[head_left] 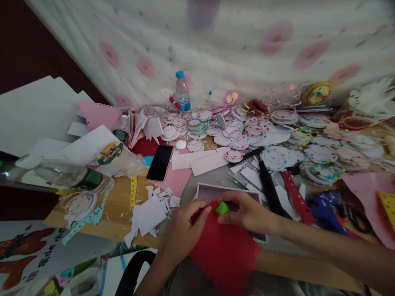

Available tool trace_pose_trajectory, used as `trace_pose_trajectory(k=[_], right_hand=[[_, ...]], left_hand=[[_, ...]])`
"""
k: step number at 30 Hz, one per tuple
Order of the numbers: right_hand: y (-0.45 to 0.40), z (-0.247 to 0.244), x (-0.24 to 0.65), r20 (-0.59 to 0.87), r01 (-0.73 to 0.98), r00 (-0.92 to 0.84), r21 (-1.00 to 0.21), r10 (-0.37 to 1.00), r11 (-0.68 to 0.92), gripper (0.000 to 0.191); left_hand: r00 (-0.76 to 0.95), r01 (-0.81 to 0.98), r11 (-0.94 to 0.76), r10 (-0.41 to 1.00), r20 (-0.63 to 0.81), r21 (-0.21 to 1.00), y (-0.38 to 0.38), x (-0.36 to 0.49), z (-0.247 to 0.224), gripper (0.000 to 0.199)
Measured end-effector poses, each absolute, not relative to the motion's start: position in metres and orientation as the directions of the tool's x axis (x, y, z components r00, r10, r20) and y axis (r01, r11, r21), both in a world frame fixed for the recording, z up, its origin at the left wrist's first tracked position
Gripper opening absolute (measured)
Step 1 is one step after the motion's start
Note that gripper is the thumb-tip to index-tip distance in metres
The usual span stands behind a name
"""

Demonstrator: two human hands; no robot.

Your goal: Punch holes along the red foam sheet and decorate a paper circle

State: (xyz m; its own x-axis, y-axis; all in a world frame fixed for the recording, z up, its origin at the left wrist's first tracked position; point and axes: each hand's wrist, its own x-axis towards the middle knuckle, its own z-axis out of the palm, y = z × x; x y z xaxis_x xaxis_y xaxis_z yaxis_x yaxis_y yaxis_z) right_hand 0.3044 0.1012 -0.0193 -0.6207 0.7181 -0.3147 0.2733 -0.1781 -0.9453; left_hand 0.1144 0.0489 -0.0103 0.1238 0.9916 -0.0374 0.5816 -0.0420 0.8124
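Holding a hard-to-identify green object (pixel 221 208), the right hand (pixel 244 210) partly covers it.

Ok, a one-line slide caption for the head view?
Left hand pinching a red sheet, right hand a green piece, paper scraps nearby.

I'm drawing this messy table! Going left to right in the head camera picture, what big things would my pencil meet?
Lying bottle, phone, left hand, green piece, right hand, red strip, pink sheet at the right edge.
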Motion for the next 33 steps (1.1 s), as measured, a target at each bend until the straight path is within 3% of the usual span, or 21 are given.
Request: trace_pose_trajectory(k=[6, 11, 19, 25, 29, 33], right_hand=[[0.112, -0.013, 0.313, -0.329, 0.405, -0.686, -0.914, 0.649, -0.035, 0.034], [0.109, -0.01, 0.321, -0.369, 0.421, -0.691, -0.904, 0.622, -0.069, 0.034], [0.109, -0.005, 0.318, -0.335, 0.434, -0.686, -0.901, 0.646, -0.006, 0.037], [0.103, -0.01, 0.315, -0.29, 0.415, -0.601, -0.91, 0.745, -0.019, 0.033], [0.101, -0.013, 0.311, -0.284, 0.406, -0.616, -0.914, 0.735, -0.012, 0.023], [0.105, -0.007, 0.313, -0.285, 0.423, -0.621, -0.906, 0.73, 0.005, 0.03]], left_hand=[[0.049, 0.549, -0.005, 0.998, -0.027, 0.836, 0.049, 0.11, -0.01, 0.02], [-0.054, 0.509, 0.03, 0.999, -0.003, 0.861, 0.05, 0.108, -0.007, 0.016], [0.016, 0.51, 0.006, 1.0, -0.017, 0.86, 0.051, 0.112, -0.004, 0.019], [0.024, 0.51, -0.004, 1.0, -0.009, 0.86, 0.051, 0.112, -0.004, 0.018], [0.026, 0.514, -0.019, 1.0, 0.007, 0.858, 0.05, 0.112, -0.006, 0.018], [-0.009, 0.519, -0.03, 0.999, 0.041, 0.854, 0.051, 0.11, -0.006, 0.017]])
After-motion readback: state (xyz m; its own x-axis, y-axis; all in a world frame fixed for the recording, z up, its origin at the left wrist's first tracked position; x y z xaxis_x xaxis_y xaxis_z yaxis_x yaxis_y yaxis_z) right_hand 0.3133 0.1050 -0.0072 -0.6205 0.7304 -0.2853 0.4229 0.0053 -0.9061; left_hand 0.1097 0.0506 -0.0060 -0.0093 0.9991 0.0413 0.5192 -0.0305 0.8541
